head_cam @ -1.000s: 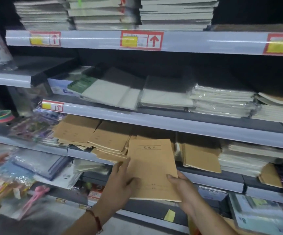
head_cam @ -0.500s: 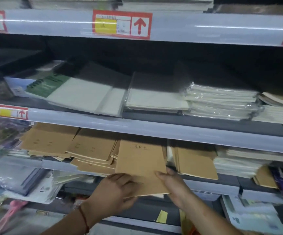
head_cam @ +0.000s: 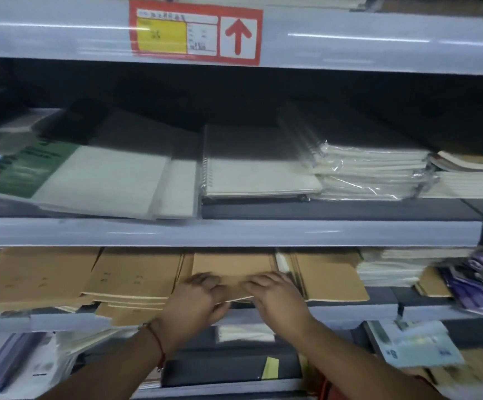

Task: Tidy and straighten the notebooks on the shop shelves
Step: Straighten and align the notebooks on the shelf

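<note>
Brown notebook (head_cam: 233, 265) now pushed farther onto shelf (head_cam: 350, 311) — left hand (head_cam: 194, 306), right hand (head_cam: 277, 301) both pinching near edge, fingers curled.

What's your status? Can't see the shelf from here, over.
Both hands, left and right, grip the kraft notebook at its near edge. Notebook mostly on shelf, between kraft stacks. Nothing blocking.
</note>
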Demonstrator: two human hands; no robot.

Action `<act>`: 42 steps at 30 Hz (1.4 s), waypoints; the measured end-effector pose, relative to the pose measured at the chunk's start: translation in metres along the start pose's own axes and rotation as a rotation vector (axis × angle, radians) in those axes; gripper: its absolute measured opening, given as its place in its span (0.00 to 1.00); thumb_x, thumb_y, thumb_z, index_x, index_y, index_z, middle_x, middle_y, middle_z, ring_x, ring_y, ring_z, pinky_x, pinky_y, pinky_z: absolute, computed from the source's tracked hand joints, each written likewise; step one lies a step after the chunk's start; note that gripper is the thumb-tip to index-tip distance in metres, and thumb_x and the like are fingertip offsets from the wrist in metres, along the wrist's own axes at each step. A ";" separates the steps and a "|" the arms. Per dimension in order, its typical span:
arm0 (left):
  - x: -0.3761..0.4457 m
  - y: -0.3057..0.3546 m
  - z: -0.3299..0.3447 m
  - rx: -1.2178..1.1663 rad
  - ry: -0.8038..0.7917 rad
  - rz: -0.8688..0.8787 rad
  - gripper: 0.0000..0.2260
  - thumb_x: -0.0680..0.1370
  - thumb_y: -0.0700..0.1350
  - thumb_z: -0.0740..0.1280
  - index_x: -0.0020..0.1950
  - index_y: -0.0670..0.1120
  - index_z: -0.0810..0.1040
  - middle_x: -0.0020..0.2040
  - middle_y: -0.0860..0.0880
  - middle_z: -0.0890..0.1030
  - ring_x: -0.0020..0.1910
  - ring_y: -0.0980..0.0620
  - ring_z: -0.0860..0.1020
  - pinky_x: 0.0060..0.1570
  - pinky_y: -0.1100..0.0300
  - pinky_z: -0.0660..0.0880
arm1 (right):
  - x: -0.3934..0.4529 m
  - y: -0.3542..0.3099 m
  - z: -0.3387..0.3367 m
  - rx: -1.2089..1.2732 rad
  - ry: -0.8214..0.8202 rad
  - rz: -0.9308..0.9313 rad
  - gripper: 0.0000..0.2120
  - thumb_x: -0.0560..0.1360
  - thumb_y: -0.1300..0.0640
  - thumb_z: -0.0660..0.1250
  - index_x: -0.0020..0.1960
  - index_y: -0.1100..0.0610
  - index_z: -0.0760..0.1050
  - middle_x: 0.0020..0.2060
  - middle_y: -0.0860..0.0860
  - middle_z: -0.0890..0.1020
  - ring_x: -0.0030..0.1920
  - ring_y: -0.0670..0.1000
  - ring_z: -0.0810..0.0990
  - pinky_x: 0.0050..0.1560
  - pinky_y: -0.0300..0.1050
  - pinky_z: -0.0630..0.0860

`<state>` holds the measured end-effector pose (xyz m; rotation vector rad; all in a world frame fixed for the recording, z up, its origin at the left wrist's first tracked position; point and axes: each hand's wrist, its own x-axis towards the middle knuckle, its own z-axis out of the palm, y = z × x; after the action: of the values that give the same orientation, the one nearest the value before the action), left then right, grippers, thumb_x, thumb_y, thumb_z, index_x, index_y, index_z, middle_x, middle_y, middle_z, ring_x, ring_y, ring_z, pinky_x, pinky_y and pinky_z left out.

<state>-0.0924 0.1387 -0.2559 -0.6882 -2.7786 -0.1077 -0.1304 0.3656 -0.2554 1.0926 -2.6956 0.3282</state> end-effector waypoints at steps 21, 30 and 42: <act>0.014 -0.017 0.002 0.052 -0.179 -0.085 0.30 0.77 0.65 0.56 0.73 0.49 0.72 0.68 0.45 0.76 0.66 0.43 0.74 0.69 0.47 0.57 | 0.009 -0.004 -0.003 0.121 -0.247 0.294 0.33 0.81 0.43 0.59 0.81 0.49 0.51 0.81 0.50 0.53 0.80 0.52 0.49 0.80 0.52 0.44; 0.049 0.024 -0.011 -0.122 -0.164 0.129 0.30 0.78 0.68 0.54 0.77 0.55 0.65 0.75 0.46 0.70 0.72 0.42 0.71 0.69 0.47 0.56 | -0.075 -0.005 -0.053 0.110 -0.110 0.701 0.28 0.82 0.42 0.56 0.80 0.44 0.53 0.81 0.46 0.53 0.80 0.51 0.45 0.75 0.43 0.41; 0.108 0.231 0.006 -0.203 -0.323 0.346 0.43 0.72 0.77 0.37 0.81 0.56 0.55 0.82 0.49 0.53 0.80 0.44 0.54 0.77 0.47 0.53 | -0.293 0.048 -0.122 0.048 -0.070 1.182 0.32 0.81 0.38 0.56 0.81 0.49 0.54 0.81 0.53 0.53 0.80 0.58 0.50 0.78 0.56 0.52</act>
<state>-0.0771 0.3923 -0.2294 -1.3326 -2.9185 -0.2273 0.0557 0.6261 -0.2269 -0.6208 -3.0621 0.5082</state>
